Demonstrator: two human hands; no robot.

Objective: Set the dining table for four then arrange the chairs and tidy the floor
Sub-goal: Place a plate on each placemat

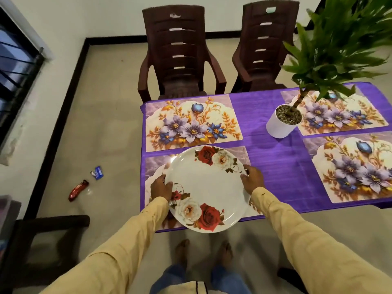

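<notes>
A round white plate [209, 187] with red and white roses is over the near-left floral placemat [154, 166], its near rim past the table's front edge. My left hand [161, 187] grips the plate's left rim. On the right rim my right hand [253, 179] holds on with curled fingers. Whether the plate rests on the mat or hovers just above it, I cannot tell. Three more floral placemats lie on the purple tablecloth [265, 158]: far left [191, 124], far right [343, 115], near right [356, 168].
A white pot with a green plant [283, 122] stands mid-table. Two brown plastic chairs [180, 54], [261, 45] stand at the far side. Another dark chair [48, 247] is at lower left. A red wrapper [78, 190] and a blue wrapper [97, 172] lie on the floor.
</notes>
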